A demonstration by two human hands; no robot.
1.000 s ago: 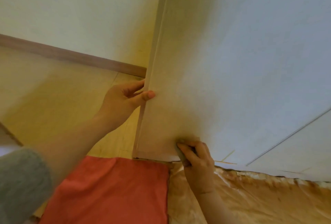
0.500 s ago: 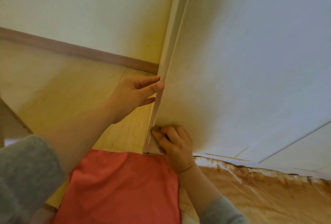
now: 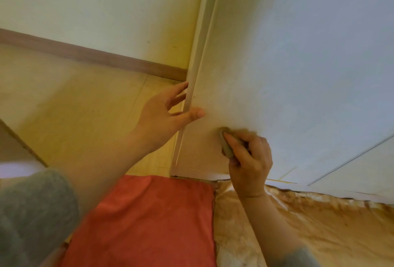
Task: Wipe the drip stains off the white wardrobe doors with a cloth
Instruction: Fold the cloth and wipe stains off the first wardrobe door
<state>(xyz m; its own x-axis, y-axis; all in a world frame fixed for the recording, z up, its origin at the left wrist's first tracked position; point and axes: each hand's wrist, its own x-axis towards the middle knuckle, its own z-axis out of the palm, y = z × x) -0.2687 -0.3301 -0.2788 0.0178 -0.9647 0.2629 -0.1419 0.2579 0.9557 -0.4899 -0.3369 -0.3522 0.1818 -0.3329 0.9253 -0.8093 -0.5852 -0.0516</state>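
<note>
White and faintly yellowed in this light, the wardrobe door (image 3: 287,70) fills the right of the room. The left hand (image 3: 166,115) clasps its edge, thumb on the face and fingers behind. Nearby and lower, the right hand (image 3: 250,162) pinches a small grey-green cloth (image 3: 226,146) and presses it against the door's face near the bottom corner — just above a red fabric (image 3: 149,219) and a crumpled tan sheet (image 3: 315,228).

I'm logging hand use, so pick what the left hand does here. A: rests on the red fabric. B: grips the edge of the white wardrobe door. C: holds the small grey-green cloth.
B: the left hand has its thumb on the front of the white wardrobe door and fingers behind its edge; the right hand holds the small grey-green cloth.
</note>
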